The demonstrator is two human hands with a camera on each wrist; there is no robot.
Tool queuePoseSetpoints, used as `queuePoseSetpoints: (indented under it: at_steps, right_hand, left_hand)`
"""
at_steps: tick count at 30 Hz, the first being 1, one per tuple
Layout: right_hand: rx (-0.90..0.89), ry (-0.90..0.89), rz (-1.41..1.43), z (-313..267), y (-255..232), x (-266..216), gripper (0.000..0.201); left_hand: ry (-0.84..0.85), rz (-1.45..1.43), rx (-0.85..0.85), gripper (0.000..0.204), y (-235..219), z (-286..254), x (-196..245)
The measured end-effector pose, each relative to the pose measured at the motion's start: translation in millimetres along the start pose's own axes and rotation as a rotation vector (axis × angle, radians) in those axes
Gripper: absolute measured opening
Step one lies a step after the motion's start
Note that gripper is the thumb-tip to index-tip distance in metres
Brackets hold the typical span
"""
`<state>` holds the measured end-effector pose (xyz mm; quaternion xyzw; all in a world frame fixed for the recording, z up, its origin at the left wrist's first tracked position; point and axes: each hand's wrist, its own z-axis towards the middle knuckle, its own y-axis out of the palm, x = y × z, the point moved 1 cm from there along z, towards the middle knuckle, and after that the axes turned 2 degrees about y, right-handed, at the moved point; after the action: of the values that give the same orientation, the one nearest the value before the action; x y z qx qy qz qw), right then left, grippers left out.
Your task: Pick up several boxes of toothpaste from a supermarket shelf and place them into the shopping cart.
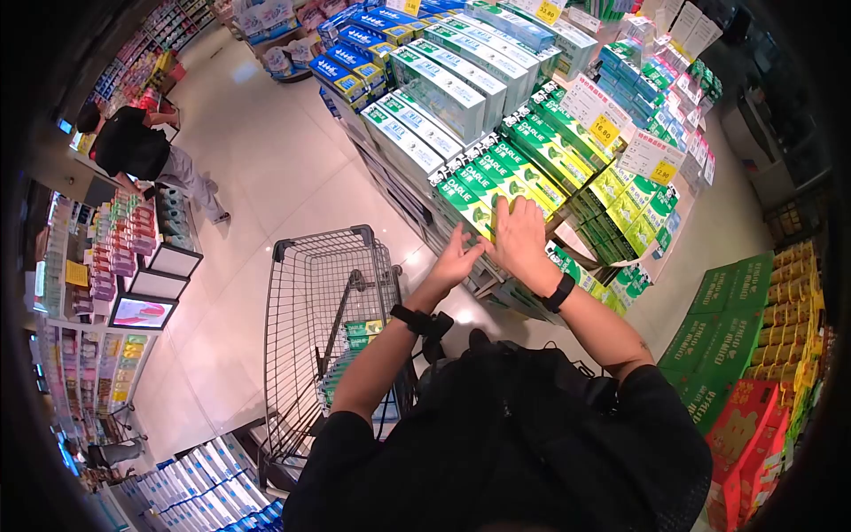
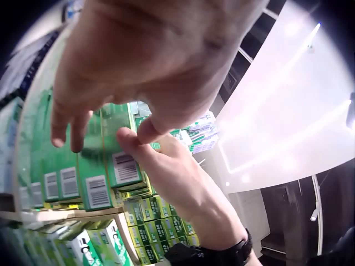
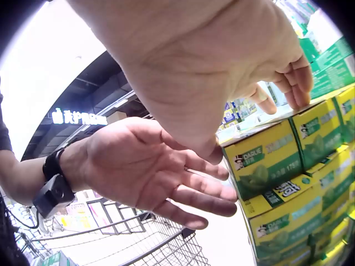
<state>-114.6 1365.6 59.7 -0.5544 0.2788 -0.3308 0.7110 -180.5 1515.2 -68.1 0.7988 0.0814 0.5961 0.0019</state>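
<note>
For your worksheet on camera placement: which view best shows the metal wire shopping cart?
The head view: the metal wire shopping cart appears whole, green boxes lying inside, beside the person's left hand. The right wrist view catches only a strip of its rim beneath that hand. The left wrist view shows none of it.

Stacked toothpaste boxes [image 1: 496, 182] wall the front, a wire cart [image 1: 324, 301] blocks the left; open floor [image 1: 266, 151] beyond.

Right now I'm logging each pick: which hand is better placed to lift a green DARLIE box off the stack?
Probably the right hand: its fingers lie flat on the DARLIE boxes, while the left hand hangs open beside the stack's edge.
</note>
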Motion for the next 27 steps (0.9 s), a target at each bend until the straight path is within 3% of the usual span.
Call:
queuePoseSetpoints:
  at_steps: [5, 12, 15, 20, 27]
  right_hand:
    - [-0.013, -0.049, -0.025, -11.4, -3.5, 4.2, 0.074]
    - [-0.062, -0.017, 0.022, 3.8, 8.6, 3.2, 0.076]
    - [0.013, -0.099, 0.003, -0.3, 16.8, -1.1, 0.079]
    - [-0.038, -0.025, 0.026, 5.6, 12.0, 3.3, 0.078]
    - [-0.053, -0.037, 0.000, 0.7, 13.9, 0.8, 0.087]
  left_hand:
    - [-0.091, -0.140, -0.010, 0.103, 13.7, -22.4, 20.7]
    - [-0.073, -0.196, -0.012, 0.102, 12.0, -20.4, 19.8]
    - [-0.068, -0.232, -0.018, 0.093, 11.7, -21.8, 14.3]
    - [-0.111, -0.299, 0.103, 0.074, 25.7, -23.2, 15.4]
    - [-0.083, -0.377, 0.038, 0.070, 23.1, -36.1, 18.7]
